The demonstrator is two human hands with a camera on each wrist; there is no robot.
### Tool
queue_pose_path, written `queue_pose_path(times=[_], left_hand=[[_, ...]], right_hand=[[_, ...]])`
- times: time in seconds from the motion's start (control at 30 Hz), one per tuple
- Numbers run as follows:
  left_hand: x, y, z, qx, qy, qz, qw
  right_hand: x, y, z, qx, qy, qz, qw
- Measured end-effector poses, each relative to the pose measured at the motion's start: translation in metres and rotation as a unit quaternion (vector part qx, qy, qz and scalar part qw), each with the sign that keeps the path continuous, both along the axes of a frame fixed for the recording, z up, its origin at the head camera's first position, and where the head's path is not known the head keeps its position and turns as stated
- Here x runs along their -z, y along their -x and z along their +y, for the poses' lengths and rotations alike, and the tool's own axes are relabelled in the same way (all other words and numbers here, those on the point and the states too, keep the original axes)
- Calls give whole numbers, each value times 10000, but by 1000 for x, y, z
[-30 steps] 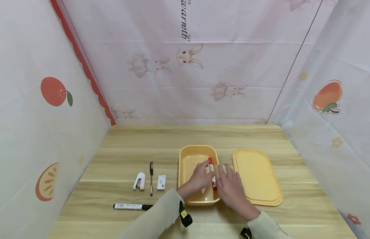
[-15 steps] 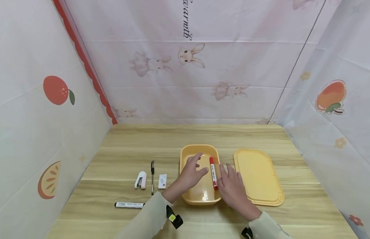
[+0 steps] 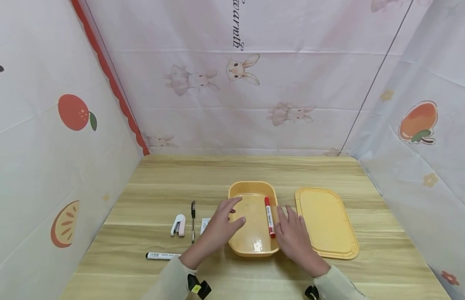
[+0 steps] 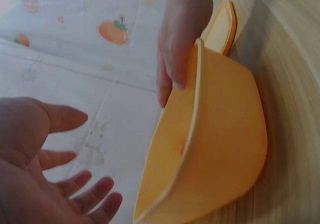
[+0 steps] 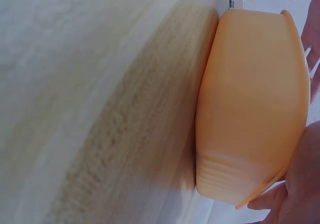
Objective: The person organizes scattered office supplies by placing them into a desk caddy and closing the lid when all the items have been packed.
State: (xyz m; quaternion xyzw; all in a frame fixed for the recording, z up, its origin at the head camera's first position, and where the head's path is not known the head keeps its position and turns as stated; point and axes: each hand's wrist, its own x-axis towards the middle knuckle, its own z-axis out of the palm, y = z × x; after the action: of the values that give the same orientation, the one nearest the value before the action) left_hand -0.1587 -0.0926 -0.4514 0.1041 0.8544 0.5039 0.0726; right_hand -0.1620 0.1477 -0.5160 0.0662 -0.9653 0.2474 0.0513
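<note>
A yellow plastic box stands on the table with a red marker lying inside along its right wall. My left hand is over the box's left rim, fingers spread and holding nothing; the left wrist view also shows its loose fingers apart from the box. My right hand rests on the right rim, fingers fairly straight, and in the right wrist view it lies along the box's edge. Partly hidden behind the left hand is a small white box.
The yellow lid lies flat right of the box. To the left are a pink and white stapler, a black-capped pen and a white marker, its right end hidden by the left arm. Printed cloth walls surround the table.
My left hand has let go of the red marker, leaving it in the box, and has drawn back leftward to the rim. The right hand has stayed on the right rim.
</note>
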Motion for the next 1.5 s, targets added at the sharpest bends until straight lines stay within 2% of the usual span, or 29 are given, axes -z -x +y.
queue_pose_path(times=[0.2, 0.4, 0.87, 1.03, 1.17, 1.4, 1.5], left_hand=[[5, -8, -29, 223, -23, 18, 9997], [19, -18, -58, 207, 24, 199, 9996], [34, -44, -134, -580, 508, -235, 9967], [42, -53, -152, -710, 685, -147, 9950], [46, -60, -162, -826, 820, -237, 9929], [57, -66, -176, -827, 1413, -223, 9863], [58, -70, -179, -772, 1715, -172, 9820]], right_hand=[[-1, 0, 1, -12, 19, -48, 10000], [0, 0, 1, -13, 17, -82, 10000], [1, 0, -1, -30, 26, -125, 9999], [0, 0, -1, -18, 59, -151, 9999], [0, -1, -1, -19, 36, -190, 9998], [1, 0, 0, -34, 35, -150, 9999], [2, 0, 0, -39, 25, -91, 9999]])
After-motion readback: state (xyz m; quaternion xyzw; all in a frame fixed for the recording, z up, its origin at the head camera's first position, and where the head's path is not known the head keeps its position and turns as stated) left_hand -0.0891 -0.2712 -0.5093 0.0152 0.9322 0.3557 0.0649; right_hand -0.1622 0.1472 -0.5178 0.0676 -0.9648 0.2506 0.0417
